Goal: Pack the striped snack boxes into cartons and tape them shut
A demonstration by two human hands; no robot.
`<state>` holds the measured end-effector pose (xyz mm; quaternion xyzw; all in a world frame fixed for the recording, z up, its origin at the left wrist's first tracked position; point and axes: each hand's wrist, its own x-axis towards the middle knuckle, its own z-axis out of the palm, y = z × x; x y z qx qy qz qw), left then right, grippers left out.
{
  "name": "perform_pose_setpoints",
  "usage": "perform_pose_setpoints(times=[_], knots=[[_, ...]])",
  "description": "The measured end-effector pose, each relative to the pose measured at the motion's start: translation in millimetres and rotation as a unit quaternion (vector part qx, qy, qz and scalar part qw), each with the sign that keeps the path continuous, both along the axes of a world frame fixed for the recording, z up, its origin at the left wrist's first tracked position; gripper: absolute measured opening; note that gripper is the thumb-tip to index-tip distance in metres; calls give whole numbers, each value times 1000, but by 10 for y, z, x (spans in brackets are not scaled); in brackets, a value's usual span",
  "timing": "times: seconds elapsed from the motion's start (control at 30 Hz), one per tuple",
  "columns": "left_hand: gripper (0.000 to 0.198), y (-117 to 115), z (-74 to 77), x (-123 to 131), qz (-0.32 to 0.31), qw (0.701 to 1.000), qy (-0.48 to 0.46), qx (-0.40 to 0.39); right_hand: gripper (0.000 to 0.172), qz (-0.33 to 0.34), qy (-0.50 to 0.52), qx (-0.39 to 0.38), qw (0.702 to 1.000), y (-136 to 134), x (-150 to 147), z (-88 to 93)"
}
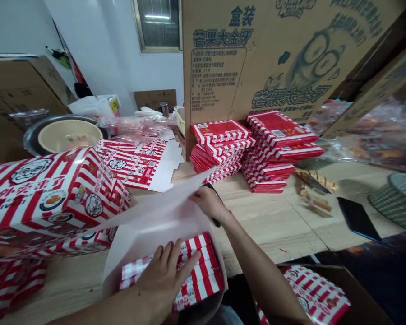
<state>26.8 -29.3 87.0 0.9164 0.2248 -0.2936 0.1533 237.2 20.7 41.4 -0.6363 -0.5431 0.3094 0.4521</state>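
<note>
An open carton (pixel 142 239), white inside, stands in front of me on the wooden table. Several small red-and-white striped boxes (pixel 203 284) lie packed in a row inside it. Across their tops rests my left hand (pixel 165 275), fingers spread, palm down. My right hand (pixel 208 201) is closed at the carton's far right corner, pinching the edge of its raised white flap (pixel 176 194). Behind the right wrist, a dark phone-like object (pixel 217 222) is partly hidden.
Two piles of flat red boxes (pixel 219 131) stand against a big brown carton (pixel 216 81). Left are a closed striped carton (pixel 71 198), a flat striped sheet (pixel 135 162) and a cream basin (pixel 71 135). Right lie a black phone (pixel 358 219) and a green basket (pixel 397 198).
</note>
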Motion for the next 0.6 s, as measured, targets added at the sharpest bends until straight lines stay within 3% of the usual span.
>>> perform_pose_setpoints(times=[0.17,0.3,0.4,0.5,0.6], knots=[[93,102,21,-35,-5,999,-47,-4,16,-52,10,2,999,77,115,13],[102,348,75,-4,5,998,-53,-44,12,-19,41,9,999,77,137,69],[100,525,198,14,-1,995,-37,-97,28,-20,63,26,998,-12,358,148],[71,637,340,168,13,982,-157,-105,47,-142,69,60,986,-65,832,183],[57,699,422,662,69,928,-341,-133,61,-268,53,82,959,13,1326,147]])
